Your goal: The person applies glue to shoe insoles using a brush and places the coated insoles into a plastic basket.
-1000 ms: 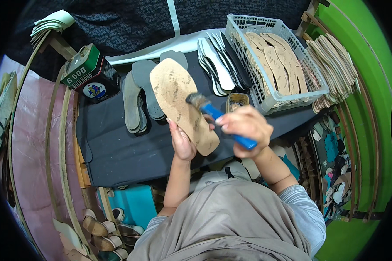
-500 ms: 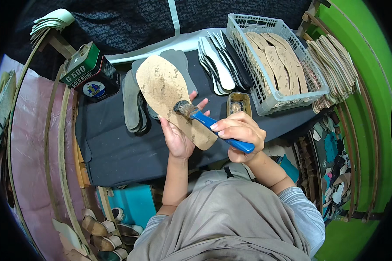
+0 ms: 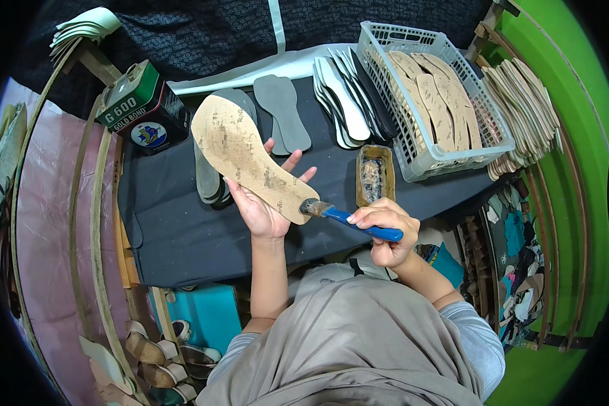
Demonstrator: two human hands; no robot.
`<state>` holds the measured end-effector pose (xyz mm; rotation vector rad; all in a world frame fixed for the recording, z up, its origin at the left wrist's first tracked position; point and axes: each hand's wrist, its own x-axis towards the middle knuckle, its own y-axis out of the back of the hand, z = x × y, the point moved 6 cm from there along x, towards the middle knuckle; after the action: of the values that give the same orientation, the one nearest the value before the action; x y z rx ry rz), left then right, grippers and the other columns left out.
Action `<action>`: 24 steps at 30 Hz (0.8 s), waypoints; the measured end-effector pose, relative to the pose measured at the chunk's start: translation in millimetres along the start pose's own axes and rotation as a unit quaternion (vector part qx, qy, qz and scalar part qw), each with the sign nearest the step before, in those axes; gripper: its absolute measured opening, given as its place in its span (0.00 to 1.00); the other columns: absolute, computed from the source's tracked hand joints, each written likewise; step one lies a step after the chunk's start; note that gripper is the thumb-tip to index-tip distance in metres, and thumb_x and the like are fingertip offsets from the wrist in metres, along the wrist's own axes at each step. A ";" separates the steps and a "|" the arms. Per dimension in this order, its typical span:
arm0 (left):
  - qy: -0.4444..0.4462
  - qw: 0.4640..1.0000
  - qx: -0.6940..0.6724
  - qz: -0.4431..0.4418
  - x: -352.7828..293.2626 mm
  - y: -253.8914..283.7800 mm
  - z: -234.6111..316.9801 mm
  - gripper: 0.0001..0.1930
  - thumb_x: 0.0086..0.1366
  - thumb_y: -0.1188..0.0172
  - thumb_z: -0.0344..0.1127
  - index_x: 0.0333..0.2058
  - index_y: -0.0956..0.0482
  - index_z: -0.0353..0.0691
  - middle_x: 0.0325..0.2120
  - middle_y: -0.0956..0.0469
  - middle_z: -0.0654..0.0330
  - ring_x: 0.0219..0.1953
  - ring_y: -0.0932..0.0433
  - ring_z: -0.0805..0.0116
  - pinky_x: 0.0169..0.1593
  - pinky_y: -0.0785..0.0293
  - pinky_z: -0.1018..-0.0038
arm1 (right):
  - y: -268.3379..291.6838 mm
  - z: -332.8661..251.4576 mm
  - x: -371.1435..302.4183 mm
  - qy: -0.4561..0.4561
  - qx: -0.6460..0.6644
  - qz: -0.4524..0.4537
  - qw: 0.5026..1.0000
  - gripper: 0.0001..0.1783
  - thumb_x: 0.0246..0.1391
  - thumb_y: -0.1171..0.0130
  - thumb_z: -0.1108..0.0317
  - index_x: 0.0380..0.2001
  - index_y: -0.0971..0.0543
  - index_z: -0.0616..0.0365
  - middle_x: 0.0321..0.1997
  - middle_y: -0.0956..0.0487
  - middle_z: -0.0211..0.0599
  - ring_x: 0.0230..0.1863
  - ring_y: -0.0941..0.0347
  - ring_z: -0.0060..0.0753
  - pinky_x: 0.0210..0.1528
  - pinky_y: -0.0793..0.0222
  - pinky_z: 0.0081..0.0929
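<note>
My left hand (image 3: pixel 264 203) holds a tan, speckled shoe insole (image 3: pixel 247 155) flat on its palm, toe end pointing up and to the left. My right hand (image 3: pixel 382 230) grips a blue-handled brush (image 3: pixel 348 218). The dark bristles of the brush touch the heel end of the insole. Just behind the brush a small oblong tray of glue (image 3: pixel 375 174) rests on the dark workbench (image 3: pixel 176 230).
Grey soles (image 3: pixel 281 111) and a fan of white and dark insoles (image 3: pixel 348 101) lie at the back of the bench. A white plastic basket (image 3: pixel 413 145) holds several tan insoles. A green glue tin (image 3: pixel 142 108) stands at the left. More tan insoles (image 3: pixel 524 111) are stacked at the right.
The brush has slid down along the insole from its middle to its heel end. My left hand has swung the insole's toe up and to the left.
</note>
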<state>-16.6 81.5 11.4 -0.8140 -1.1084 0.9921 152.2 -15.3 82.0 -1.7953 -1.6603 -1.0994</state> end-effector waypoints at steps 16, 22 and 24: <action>0.083 0.996 0.027 -0.004 -5.5 -10.6 -29.5 0.32 0.68 0.77 0.59 0.60 0.45 0.43 0.51 0.35 0.48 0.46 0.28 0.55 0.46 0.27 0.49 | -17.0 -12.5 37.2 0.097 0.032 -0.087 0.991 0.21 0.20 0.47 0.79 0.28 0.23 0.65 0.30 0.20 0.42 0.26 0.26 0.37 0.30 0.29 0.25; 0.085 0.995 0.050 0.018 -7.5 -4.6 -31.1 0.31 0.69 0.75 0.57 0.60 0.44 0.42 0.51 0.35 0.47 0.46 0.28 0.55 0.46 0.25 0.54 | -20.7 -11.1 46.2 0.113 0.014 -0.054 0.992 0.19 0.21 0.46 0.79 0.27 0.23 0.64 0.29 0.21 0.41 0.25 0.27 0.37 0.30 0.29 0.26; 0.088 0.995 0.035 0.010 -7.5 -5.7 -28.5 0.31 0.68 0.75 0.58 0.60 0.45 0.43 0.51 0.35 0.48 0.47 0.29 0.56 0.46 0.27 0.49 | -24.7 -13.4 37.2 0.125 0.015 -0.065 0.990 0.18 0.22 0.45 0.78 0.27 0.23 0.64 0.29 0.21 0.41 0.25 0.27 0.37 0.30 0.29 0.26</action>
<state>11.2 71.1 6.7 -0.8396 -0.9106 0.9515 123.3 0.9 114.8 -1.4779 -1.6495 -1.2903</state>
